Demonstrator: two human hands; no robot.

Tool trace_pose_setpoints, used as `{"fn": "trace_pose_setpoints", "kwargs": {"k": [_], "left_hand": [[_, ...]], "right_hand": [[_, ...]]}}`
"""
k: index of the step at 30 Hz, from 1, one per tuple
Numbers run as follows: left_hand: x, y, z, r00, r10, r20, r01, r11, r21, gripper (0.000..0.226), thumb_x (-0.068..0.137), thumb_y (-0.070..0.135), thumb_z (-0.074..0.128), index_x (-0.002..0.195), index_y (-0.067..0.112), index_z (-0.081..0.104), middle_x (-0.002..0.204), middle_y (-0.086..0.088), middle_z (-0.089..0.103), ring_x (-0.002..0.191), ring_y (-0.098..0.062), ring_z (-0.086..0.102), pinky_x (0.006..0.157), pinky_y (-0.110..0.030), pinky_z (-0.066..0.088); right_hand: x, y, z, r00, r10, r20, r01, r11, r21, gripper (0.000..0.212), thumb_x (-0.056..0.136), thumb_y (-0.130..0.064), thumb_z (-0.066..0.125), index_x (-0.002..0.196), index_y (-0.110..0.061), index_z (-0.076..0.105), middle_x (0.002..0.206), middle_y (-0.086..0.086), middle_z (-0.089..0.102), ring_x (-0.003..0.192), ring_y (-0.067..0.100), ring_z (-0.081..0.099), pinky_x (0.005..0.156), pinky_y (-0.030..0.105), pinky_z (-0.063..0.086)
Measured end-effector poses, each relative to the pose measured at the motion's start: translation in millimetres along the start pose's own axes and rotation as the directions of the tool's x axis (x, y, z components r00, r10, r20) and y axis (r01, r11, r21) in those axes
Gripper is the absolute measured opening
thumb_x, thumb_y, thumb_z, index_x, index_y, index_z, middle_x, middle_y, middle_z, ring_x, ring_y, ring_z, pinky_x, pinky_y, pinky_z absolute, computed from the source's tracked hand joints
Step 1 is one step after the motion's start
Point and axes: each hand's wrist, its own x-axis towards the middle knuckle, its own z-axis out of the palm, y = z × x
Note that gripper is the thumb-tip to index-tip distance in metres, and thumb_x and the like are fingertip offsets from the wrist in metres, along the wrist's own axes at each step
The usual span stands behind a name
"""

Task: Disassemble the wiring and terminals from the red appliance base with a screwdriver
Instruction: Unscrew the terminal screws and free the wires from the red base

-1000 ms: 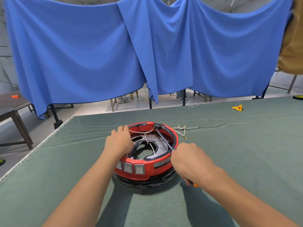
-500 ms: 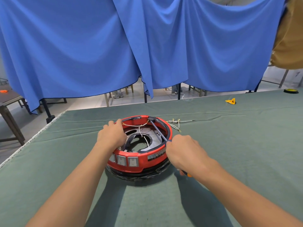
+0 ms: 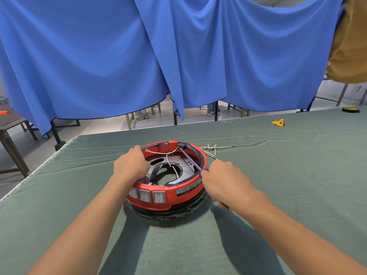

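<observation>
The round red appliance base (image 3: 170, 195) sits on the green table cloth, three switches on its near wall. My left hand (image 3: 131, 165) grips its left rim. My right hand (image 3: 222, 181) holds a screwdriver (image 3: 189, 159); the dark shaft crosses the open top to a black terminal block (image 3: 181, 144) at the far rim. The orange handle end (image 3: 225, 206) shows below my palm. White wires (image 3: 170, 161) with ring terminals run loose inside the base. A bundle of removed wires (image 3: 213, 148) lies just behind the base on the right.
A green cloth covers the table (image 3: 278, 175); its left edge runs diagonally. A yellow piece (image 3: 278, 122) lies far right, and a black-yellow disc (image 3: 350, 110) sits at the far corner. Blue curtains (image 3: 139, 56) hang behind. A dark side table (image 3: 12, 124) stands left.
The view has shifted slightly, so the base sits a little higher in frame. Both hands keep their hold, and the screwdriver tip stays at the far terminal block.
</observation>
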Motion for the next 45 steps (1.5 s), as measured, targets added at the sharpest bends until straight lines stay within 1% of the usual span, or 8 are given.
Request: {"fn": "trace_pose_setpoints", "kwargs": {"k": [3, 11, 19, 27, 33, 36, 40, 45], "left_hand": [[1, -2, 0, 1.0, -0.002, -0.011, 0.002, 1.0, -0.007, 0.036, 0.086, 0.02, 0.049, 0.121, 0.015, 0.045, 0.118, -0.008, 0.058, 0.102, -0.033, 0.057, 0.078, -0.039, 0.044], [4, -5, 3, 0.999, -0.004, -0.041, 0.002, 0.999, -0.047, 0.041, 0.082, 0.018, 0.054, 0.123, 0.02, 0.048, 0.113, -0.005, 0.061, 0.099, -0.03, 0.058, 0.073, -0.035, 0.042], [6, -6, 3, 0.997, -0.01, -0.073, 0.004, 0.996, -0.09, 0.043, 0.083, 0.016, 0.053, 0.125, 0.022, 0.051, 0.114, -0.006, 0.063, 0.099, -0.031, 0.058, 0.073, -0.034, 0.04], [6, -6, 4, 0.998, -0.011, -0.069, 0.004, 0.995, -0.099, 0.044, 0.082, 0.015, 0.054, 0.126, 0.022, 0.05, 0.114, -0.005, 0.063, 0.097, -0.029, 0.058, 0.072, -0.033, 0.041], [8, -7, 4, 0.998, -0.014, -0.066, 0.007, 0.995, -0.099, 0.045, 0.081, 0.013, 0.053, 0.125, 0.022, 0.051, 0.114, -0.006, 0.063, 0.098, -0.03, 0.057, 0.072, -0.034, 0.04], [8, -7, 5, 0.997, -0.013, -0.075, 0.005, 0.994, -0.108, 0.046, 0.081, 0.011, 0.051, 0.125, 0.022, 0.051, 0.114, -0.006, 0.063, 0.098, -0.03, 0.057, 0.072, -0.034, 0.041], [7, -7, 5, 0.996, -0.014, -0.091, 0.004, 0.994, -0.112, 0.048, 0.082, 0.01, 0.051, 0.129, 0.023, 0.051, 0.118, -0.006, 0.063, 0.102, -0.032, 0.057, 0.075, -0.035, 0.042], [7, -7, 5, 0.995, -0.023, -0.098, 0.011, 0.993, -0.119, 0.047, 0.083, 0.009, 0.05, 0.128, 0.023, 0.052, 0.118, -0.006, 0.062, 0.102, -0.032, 0.057, 0.075, -0.035, 0.041]], "right_hand": [[3, 0, -3, 1.0, 0.007, 0.01, -0.007, 0.998, -0.061, 0.03, 0.095, -0.022, 0.043, 0.066, -0.017, 0.037, 0.07, 0.005, 0.053, 0.074, 0.028, 0.06, 0.065, 0.03, 0.037], [6, 7, -2, 0.993, -0.013, -0.119, 0.005, 0.998, -0.065, 0.03, 0.097, -0.032, 0.044, 0.071, -0.017, 0.039, 0.097, 0.009, 0.064, 0.075, 0.029, 0.045, 0.066, 0.031, 0.033], [14, 20, -6, 0.992, -0.059, -0.107, 0.052, 0.996, -0.067, 0.044, 0.095, -0.036, 0.044, 0.057, -0.017, 0.034, 0.056, 0.001, 0.041, 0.066, 0.029, 0.048, 0.061, 0.031, 0.034], [18, 28, -14, 0.992, -0.085, -0.089, 0.079, 0.994, -0.072, 0.042, 0.094, -0.038, 0.044, 0.058, -0.018, 0.037, 0.058, 0.001, 0.045, 0.065, 0.03, 0.057, 0.068, 0.031, 0.047], [18, 30, -14, 0.993, -0.077, -0.093, 0.07, 0.995, -0.069, 0.042, 0.094, -0.039, 0.045, 0.058, -0.018, 0.037, 0.058, 0.001, 0.045, 0.066, 0.03, 0.054, 0.064, 0.031, 0.041], [14, 25, -5, 0.991, -0.067, -0.115, 0.062, 0.997, -0.046, 0.043, 0.096, -0.038, 0.043, 0.06, -0.016, 0.036, 0.067, 0.003, 0.05, 0.073, 0.032, 0.051, 0.064, 0.032, 0.035], [12, 14, 2, 0.989, -0.078, -0.128, 0.072, 0.996, -0.048, 0.028, 0.098, -0.037, 0.042, 0.078, -0.019, 0.045, 0.101, 0.011, 0.066, 0.09, 0.033, 0.06, 0.068, 0.032, 0.035], [8, 7, 3, 0.987, -0.065, -0.145, 0.053, 0.995, -0.087, 0.029, 0.097, -0.032, 0.042, 0.072, -0.019, 0.038, 0.103, 0.012, 0.066, 0.078, 0.031, 0.05, 0.066, 0.032, 0.033]]}}
